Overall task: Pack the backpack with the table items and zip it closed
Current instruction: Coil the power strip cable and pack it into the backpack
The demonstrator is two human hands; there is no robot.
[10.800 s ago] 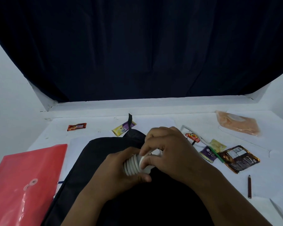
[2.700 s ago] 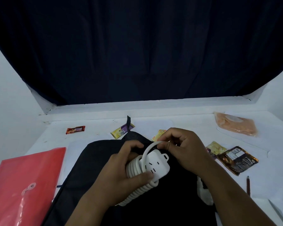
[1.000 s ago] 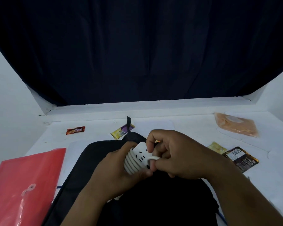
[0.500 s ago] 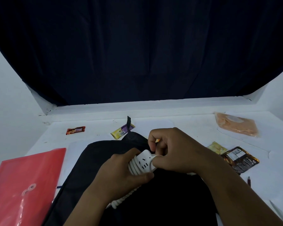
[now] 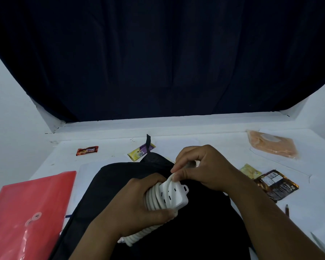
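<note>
**A:** ok so what's going on here, biggest stuff first?

**B:** Dark curtain (image 5: 158, 62) fills the whole back. In front of it a white tabletop (image 5: 223, 145), and lying flat on that, the black backpack (image 5: 105, 186), nearest to the person. Everything else I'll place off the backpack.

**A:** go on

**B:** Left of the backpack there's a red envelope folder (image 5: 26, 212) with a string-button clasp. Far off to the right, toward the curtain, a clear pouch with something orange in it (image 5: 272, 146). Closer on the right, a dark brown snack packet (image 5: 277, 185), with a small yellow sachet (image 5: 250, 170) touching its far corner. Behind the backpack's top loop, a yellow and purple wrapper (image 5: 139, 152), and further left of that a little red candy bar (image 5: 87, 150). A thin pencil-like thing (image 5: 287, 210) lies right of the backpack, near the edge.

**A:** and the hands?

**B:** Both are over the middle of the backpack. Left hand (image 5: 139, 205) is wrapped around a white power strip (image 5: 174, 196) with its cable (image 5: 154, 200) coiled round it, thumb across the coils. Right hand (image 5: 204, 169) is pinching a loop of that cable at the strip's top end. The strip is held just above the backpack; can't tell if any zip is open.
</note>
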